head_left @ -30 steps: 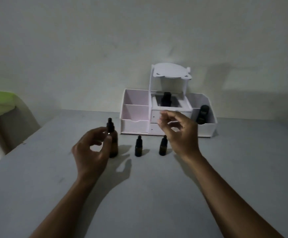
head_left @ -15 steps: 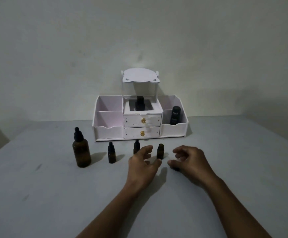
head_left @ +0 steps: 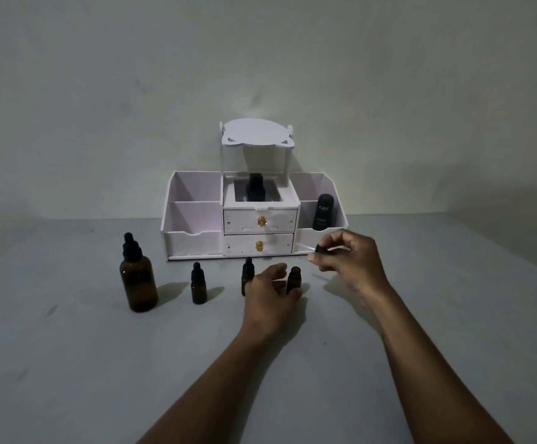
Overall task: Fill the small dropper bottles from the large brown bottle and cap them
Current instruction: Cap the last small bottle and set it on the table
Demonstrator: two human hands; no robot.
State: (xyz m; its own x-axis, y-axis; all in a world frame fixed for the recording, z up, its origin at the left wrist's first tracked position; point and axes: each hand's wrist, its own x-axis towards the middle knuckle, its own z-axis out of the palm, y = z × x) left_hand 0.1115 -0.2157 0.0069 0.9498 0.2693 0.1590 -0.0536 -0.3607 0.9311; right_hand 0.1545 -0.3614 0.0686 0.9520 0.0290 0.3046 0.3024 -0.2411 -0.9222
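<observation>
The large brown bottle (head_left: 138,282) stands capped with a black dropper top at the left of the grey table. Three small brown bottles stand in a row to its right: one capped (head_left: 198,287), a second capped (head_left: 248,273), and a third (head_left: 294,278) with its neck uncovered. My left hand (head_left: 272,291) wraps around the base of that uncapped bottle. My right hand (head_left: 348,262) is raised to its right and pinches a black dropper cap (head_left: 319,249), whose clear glass tube points left.
A white cosmetic organiser (head_left: 193,241) with two drawers stands at the back against the wall. It holds a black "Kahf" container (head_left: 323,212) in its right compartment and a dark bottle (head_left: 255,186) in the middle.
My right hand has lifted the dropper cap off the rightmost small bottle and raised it. My left hand has closed around that bottle's base. The view shifted earlier from the left.
</observation>
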